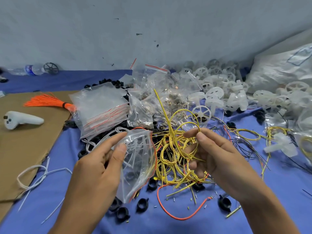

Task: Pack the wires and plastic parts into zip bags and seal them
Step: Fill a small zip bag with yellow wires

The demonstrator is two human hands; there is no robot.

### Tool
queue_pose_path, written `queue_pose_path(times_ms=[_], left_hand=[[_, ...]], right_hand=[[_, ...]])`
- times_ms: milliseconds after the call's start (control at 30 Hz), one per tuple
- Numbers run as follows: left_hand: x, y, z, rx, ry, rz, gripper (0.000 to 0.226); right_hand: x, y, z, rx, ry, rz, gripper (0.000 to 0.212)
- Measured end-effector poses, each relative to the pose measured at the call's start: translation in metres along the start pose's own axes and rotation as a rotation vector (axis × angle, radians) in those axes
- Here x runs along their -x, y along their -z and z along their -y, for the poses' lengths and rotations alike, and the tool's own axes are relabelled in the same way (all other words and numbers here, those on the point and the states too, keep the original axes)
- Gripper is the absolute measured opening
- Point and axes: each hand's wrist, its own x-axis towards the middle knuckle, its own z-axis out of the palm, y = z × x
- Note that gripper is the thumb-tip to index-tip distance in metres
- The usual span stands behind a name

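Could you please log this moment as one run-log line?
phase: packing | left hand: holds zip bag | right hand: pinches looped yellow wire | status: wire not yet inside bag

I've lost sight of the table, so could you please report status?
Left hand holds clear zip bag. Right hand pinches yellow wire loop, not yet bagged. Wire tangle beneath.

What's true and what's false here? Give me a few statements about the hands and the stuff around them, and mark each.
The left hand holds a clear zip bag. True.
The right hand pinches an orange wire. False: it pinches yellow wires.
The white controller lies inside the zip bag. False: it lies on the brown cardboard.
The orange wire bundle rests on the cardboard. True.
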Motion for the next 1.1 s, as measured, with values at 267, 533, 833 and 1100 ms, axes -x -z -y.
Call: queue_pose_path(times_ms=[267,533,833,1100], left_hand=[[0.003,0.009,0.005,-0.012,0.005,-0.043,0.032],[-0.008,0.014,0.002,0.068,-0.001,-0.115,0.034],[-0.006,0.016,-0.001,0.113,0.075,-0.033,0.057],[-0.005,0.013,0.005,0.051,0.015,-0.049,0.041]], right_hand=[[0.009,0.054,0.006,0.014,0.09,-0.325,0.024],[0.036,0.099,-0.006,0.321,0.059,-0.501,0.027],[0.003,0.135,-0.004,0.95,0.057,-0.868,0.048],[-0.043,0.041,-0.055,1.556,0.105,-0.043,0.037]])
